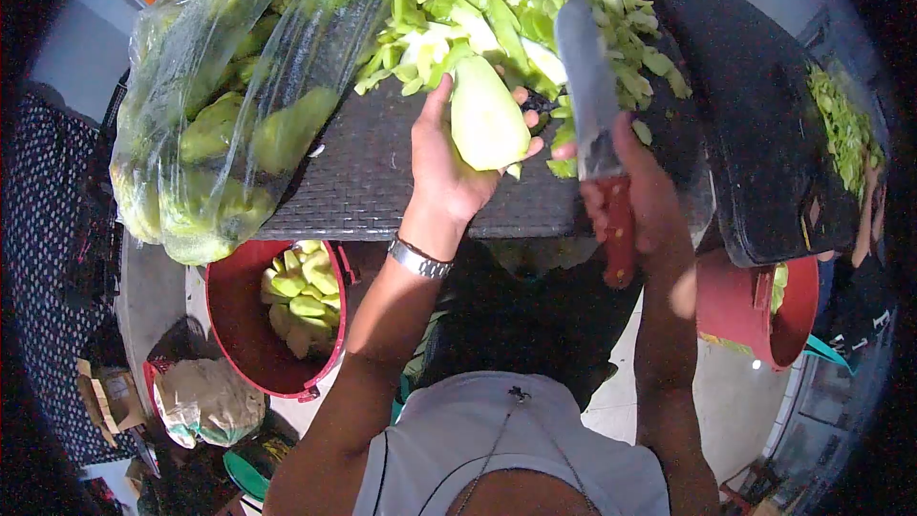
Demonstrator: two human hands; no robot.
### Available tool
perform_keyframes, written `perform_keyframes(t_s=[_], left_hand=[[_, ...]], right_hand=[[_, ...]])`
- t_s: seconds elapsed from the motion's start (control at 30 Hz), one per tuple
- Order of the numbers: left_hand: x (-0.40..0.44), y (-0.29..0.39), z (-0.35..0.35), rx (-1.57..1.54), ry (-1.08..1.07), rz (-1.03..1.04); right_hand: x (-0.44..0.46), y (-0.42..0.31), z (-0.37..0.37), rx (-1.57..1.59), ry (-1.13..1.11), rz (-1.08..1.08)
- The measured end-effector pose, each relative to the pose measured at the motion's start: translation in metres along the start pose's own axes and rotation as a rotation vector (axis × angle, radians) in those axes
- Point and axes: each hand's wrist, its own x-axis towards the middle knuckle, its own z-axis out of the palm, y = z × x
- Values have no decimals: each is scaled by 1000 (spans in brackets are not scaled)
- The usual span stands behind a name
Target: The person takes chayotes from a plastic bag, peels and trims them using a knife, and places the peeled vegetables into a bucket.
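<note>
Fruit (487, 119), peeled and pale green, sits clasped in the left hand (449, 177) over the woven worktop (353, 186) near its front edge, while the right hand (645, 191), apart from it, grips a knife (593, 110) by its reddish handle (620, 263), blade (585, 53) pointing toward the far edge, where peelings (511, 5) lie heaped beside a clear bag (224, 124).

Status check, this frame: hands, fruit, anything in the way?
Left hand holding peeled fruit. Right hand gripping knife, blade apart from fruit in view. Left fingertips on the knife side; peelings heaped beyond.
</note>
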Motion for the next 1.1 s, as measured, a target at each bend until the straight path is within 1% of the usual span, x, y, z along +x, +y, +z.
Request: perform_keyframes(t_s=[0.03, 0.13, 0.17, 0.2, 0.27, 0.37, 0.47, 0.57, 0.67, 0.8, 0.9, 1.0, 1.03, 1.1], left_hand=[[0, -2, 2, 1, 7, 5], [-3, -5, 5, 56, 30, 66], [-3, -6, 7, 83, 35, 93], [-2, -8, 9, 63, 87, 127], [1, -11, 13, 25, 186, 198], [2, -11, 12, 78, 220, 233], [-5, -10, 15, 159, 278, 244], [-5, -11, 14, 173, 284, 243], [-6, -10, 17, 178, 281, 224], [-12, -17, 26, 184, 195, 146], [-15, -24, 25, 208, 111, 114], [-23, -42, 25, 276, 89, -6], [-26, -47, 21, 223, 75, -49], [-22, -51, 18, 116, 65, -23]], right_hand=[[-5, 6, 9, -177, 91, -29], [-24, 13, 36, -424, 283, -86], [-29, 20, 41, -366, 307, -118], [-36, 16, 51, -458, 354, -106], [-38, 34, 45, -627, 345, -193], [-47, 28, 57, -569, 343, -37], [-51, 37, 56, -650, 322, -63], [-51, 42, 59, -583, 334, 21], [-53, 44, 58, -562, 284, 17], [-49, 56, 57, -548, 284, -125], [-49, 48, 58, -540, 287, -71], [-46, 42, 58, -482, 253, -78], [-44, 44, 57, -487, 258, -99], [-39, 51, 54, -495, 274, -136]])
